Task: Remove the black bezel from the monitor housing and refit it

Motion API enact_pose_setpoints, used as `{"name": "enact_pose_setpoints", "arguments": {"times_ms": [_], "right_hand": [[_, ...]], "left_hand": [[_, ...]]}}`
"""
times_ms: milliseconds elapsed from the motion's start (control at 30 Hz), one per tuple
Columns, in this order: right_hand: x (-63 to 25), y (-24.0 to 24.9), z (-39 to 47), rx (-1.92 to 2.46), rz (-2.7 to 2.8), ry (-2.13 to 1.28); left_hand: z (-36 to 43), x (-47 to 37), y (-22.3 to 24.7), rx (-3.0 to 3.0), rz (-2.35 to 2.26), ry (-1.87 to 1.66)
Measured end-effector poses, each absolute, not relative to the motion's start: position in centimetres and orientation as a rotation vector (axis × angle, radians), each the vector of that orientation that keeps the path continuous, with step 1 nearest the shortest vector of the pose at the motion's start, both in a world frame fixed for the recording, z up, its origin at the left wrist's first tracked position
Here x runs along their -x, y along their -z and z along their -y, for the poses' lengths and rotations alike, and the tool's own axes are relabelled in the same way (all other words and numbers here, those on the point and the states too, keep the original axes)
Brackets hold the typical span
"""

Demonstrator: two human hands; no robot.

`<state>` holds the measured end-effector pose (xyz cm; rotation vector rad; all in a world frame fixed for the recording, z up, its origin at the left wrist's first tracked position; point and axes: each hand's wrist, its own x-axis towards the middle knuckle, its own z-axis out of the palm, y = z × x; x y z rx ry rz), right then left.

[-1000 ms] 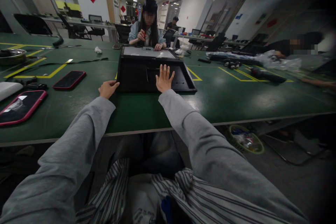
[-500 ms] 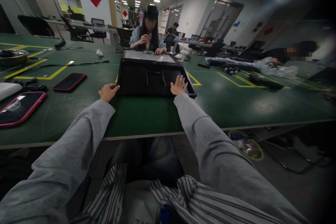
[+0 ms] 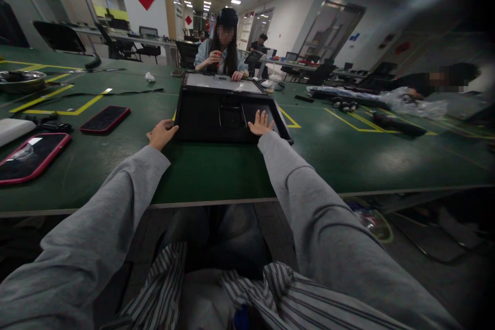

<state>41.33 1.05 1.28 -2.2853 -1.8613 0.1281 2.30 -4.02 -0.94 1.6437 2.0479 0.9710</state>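
Note:
A black rectangular case (image 3: pixel 199 116) lies on the green table (image 3: pixel 216 175) in front of me, with a recess in its middle. Behind it, touching or very close to its far edge, is a grey panel (image 3: pixel 209 81) in a black frame. My left hand (image 3: pixel 162 134) grips the near left corner of the black case, fingers bent at its edge. My right hand (image 3: pixel 262 122) is spread, palm down, over the right part of the case near its front edge, and holds nothing.
Two red-edged phones (image 3: pixel 105 119) (image 3: pixel 34 157), a metal bowl (image 3: pixel 23 82) and a white box (image 3: pixel 14 131) are on the left. A person (image 3: pixel 222 51) sits opposite, holding something orange. Clear plastic wrap (image 3: pixel 410 103) and another person are on the right.
The view has shifted slightly. My right hand has moved a little to the left over the black case, its fingers still spread. My left hand stays at the corner.

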Motion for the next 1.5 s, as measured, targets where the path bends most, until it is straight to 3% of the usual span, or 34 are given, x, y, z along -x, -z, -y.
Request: {"name": "enact_pose_setpoints", "arguments": {"times_ms": [267,567,833,1067,1500], "right_hand": [[-45.1,-4.9,-5.8,2.197,2.204,-0.579],[-50.2,-2.5,-5.0,2.157,1.734,0.023],[-57.8,2.0,-2.3,2.152,1.554,-0.092],[-60.3,3.0,-2.3,1.973,1.571,-0.096],[-55.8,2.6,1.3,2.005,1.317,-0.011]], "left_hand": [[-1.2,-1.8,0.3,-1.630,-1.963,-0.864],[-2.9,-3.7,0.9,-1.755,-2.064,-0.878],[-3.1,-3.4,1.5,-1.742,-2.062,-0.990],[-2.1,-3.2,1.4,-1.752,-2.031,-1.115],[1.2,-2.6,2.0,-1.848,-2.059,-1.041]]}}
